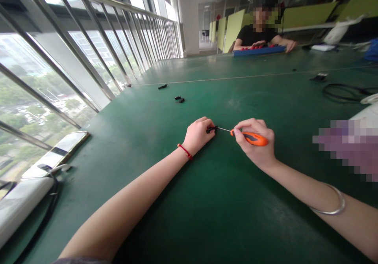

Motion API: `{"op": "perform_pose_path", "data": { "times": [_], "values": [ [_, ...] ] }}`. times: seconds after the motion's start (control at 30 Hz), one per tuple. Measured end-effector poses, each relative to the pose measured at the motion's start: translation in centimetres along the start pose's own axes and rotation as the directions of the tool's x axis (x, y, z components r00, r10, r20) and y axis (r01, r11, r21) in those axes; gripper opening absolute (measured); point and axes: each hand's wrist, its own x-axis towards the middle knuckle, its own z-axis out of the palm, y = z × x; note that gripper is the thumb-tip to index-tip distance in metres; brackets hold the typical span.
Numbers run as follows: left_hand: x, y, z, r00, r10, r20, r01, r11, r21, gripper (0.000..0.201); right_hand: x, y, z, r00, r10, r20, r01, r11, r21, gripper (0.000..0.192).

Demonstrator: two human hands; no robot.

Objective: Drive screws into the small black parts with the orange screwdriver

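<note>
My left hand (197, 134) rests on the green table (206, 201) and pinches a small black part (210, 129) between its fingertips. My right hand (256, 142) grips an orange-handled screwdriver (253, 138). Its thin metal shaft points left, and the tip meets the black part. A red string bracelet circles my left wrist and a silver bangle sits on my right forearm.
Two small black parts (179, 99) and another black piece (162, 86) lie farther back. A phone (57, 152) and a white device with a cable lie at the left edge by the window railing. A black cable loop (344, 92) lies at right. A person sits across with a blue tray (259, 50).
</note>
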Motion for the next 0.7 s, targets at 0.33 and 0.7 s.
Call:
{"op": "perform_pose_path", "data": {
  "times": [0.33,0.7],
  "values": [
    [-0.11,0.11,-0.04,1.0,-0.014,0.001,0.014,1.0,-0.009,0.01,-0.1,0.13,0.16,1.0,0.016,-0.017,-0.016,1.0,0.012,0.01],
    [-0.04,0.11,-0.04,1.0,-0.009,0.002,0.009,1.0,-0.004,0.01,-0.11,0.06,0.05,0.998,0.029,-0.062,-0.025,0.998,0.058,0.019]
  ]
}}
